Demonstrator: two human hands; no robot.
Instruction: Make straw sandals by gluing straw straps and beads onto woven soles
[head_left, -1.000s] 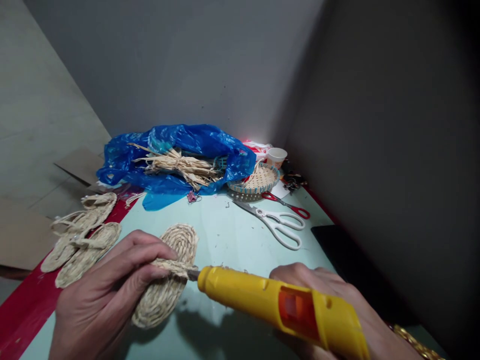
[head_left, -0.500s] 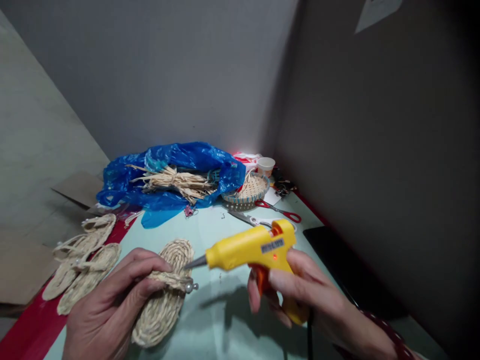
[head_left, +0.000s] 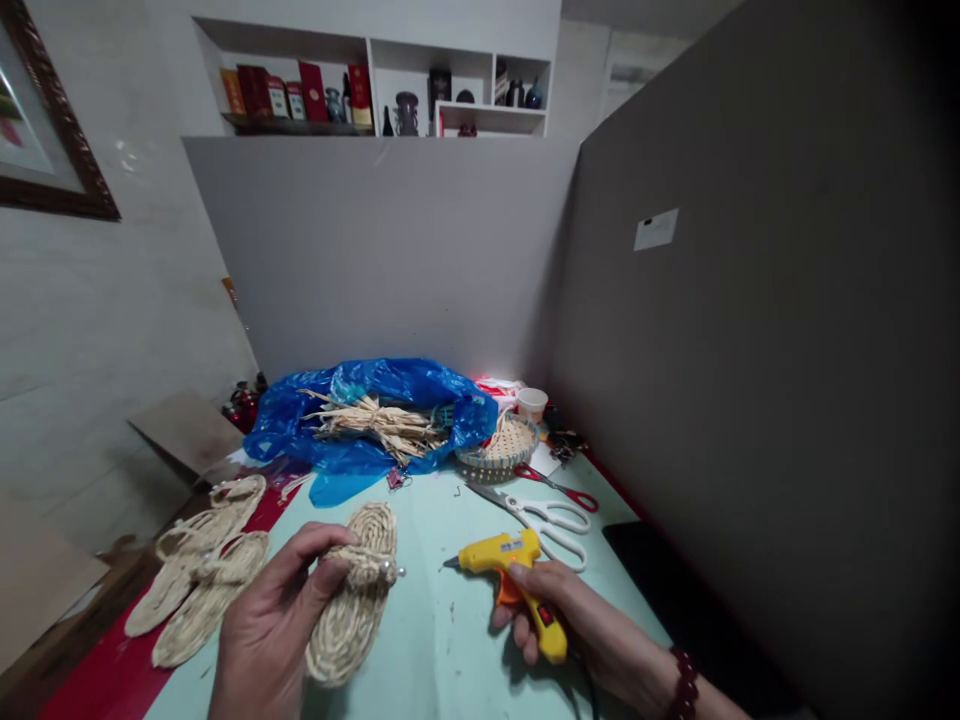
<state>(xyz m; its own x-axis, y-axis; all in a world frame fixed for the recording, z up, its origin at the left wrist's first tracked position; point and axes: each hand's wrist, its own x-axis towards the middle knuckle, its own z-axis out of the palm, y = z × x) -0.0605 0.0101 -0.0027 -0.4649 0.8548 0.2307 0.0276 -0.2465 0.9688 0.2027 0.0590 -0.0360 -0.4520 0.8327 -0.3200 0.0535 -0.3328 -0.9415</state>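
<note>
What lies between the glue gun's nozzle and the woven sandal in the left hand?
In the head view, bare pale green tabletop shows between the nozzle and the woven sandal; I see no object there.

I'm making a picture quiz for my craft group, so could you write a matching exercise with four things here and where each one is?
Things:
1. glue gun
2. straw bundle
3. lone woven slipper
4. white-handled scissors

Places:
A. held by the left hand
B. lying on the pale green tabletop
C. held by the right hand
D. in the open blue bag

Pairs: 1-C, 2-D, 3-A, 4-B
</note>
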